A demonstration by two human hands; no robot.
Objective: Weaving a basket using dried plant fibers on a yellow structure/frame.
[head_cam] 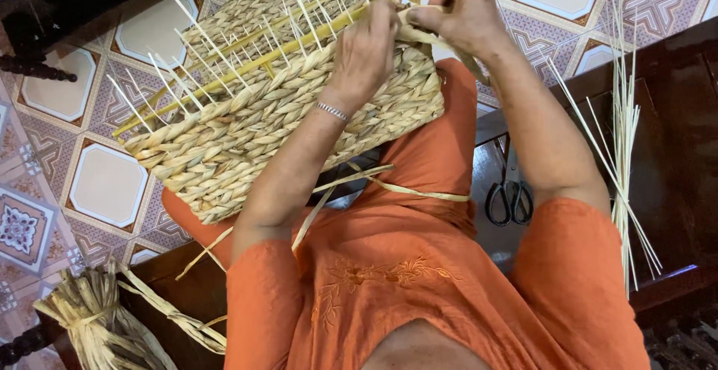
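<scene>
A half-woven basket (247, 130) of braided straw lies tilted on my lap, with a yellow frame and several thin pale stakes sticking out of its open side. My left hand (366, 44), a bracelet on its wrist, presses on the basket's upper corner, fingers curled over the weave. My right hand (464, 12) sits just beside it, pinching a flat straw strand (419, 35) that runs between both hands at the rim. Loose straw strips (389, 184) hang from under the basket across my orange clothing.
Black-handled scissors (508, 202) lie on the dark wooden bench (673, 115) to my right, beside a bundle of long thin reeds (624, 138). A tied bundle of raw straw (97, 325) lies at lower left. A patterned tiled floor (105, 183) is beneath.
</scene>
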